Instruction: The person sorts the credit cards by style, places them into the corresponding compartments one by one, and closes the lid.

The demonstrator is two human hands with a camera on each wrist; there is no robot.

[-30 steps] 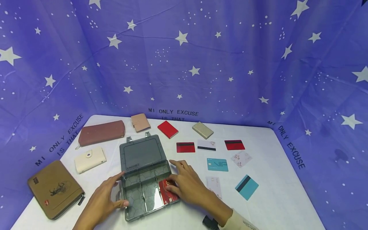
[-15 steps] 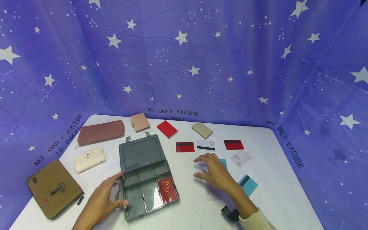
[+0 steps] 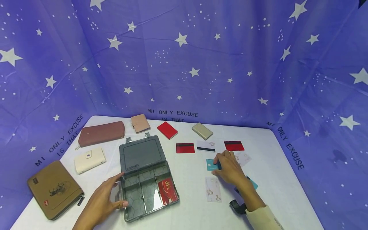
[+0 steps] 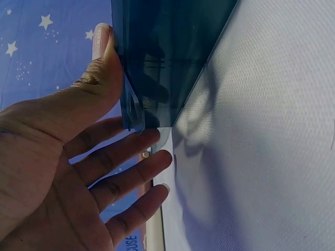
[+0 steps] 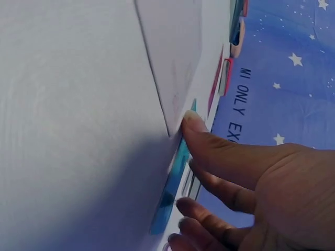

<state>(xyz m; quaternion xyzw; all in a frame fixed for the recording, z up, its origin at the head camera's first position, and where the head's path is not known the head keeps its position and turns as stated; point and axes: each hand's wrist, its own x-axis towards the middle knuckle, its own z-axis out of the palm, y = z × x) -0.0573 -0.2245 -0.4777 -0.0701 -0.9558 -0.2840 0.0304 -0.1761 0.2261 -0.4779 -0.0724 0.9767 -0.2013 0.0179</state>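
A grey see-through plastic box lies with its lid folded back. Its right compartment holds a red VIP card. My left hand rests at the box's left side, thumb on the rim and fingers loosely extended, as the left wrist view also shows. My right hand is over a teal card on the table, thumb at its near edge and fingers bent lightly over it. In the right wrist view the teal card lies flat beneath the fingertips.
Cards surround my right hand: two red, a white striped one, two floral ones and another teal one. Several wallets, including a brown one and a cream one, line the left and back.
My right hand has let go of the red card inside the box and moved right to the teal card. My left hand has stayed at the box's left side.
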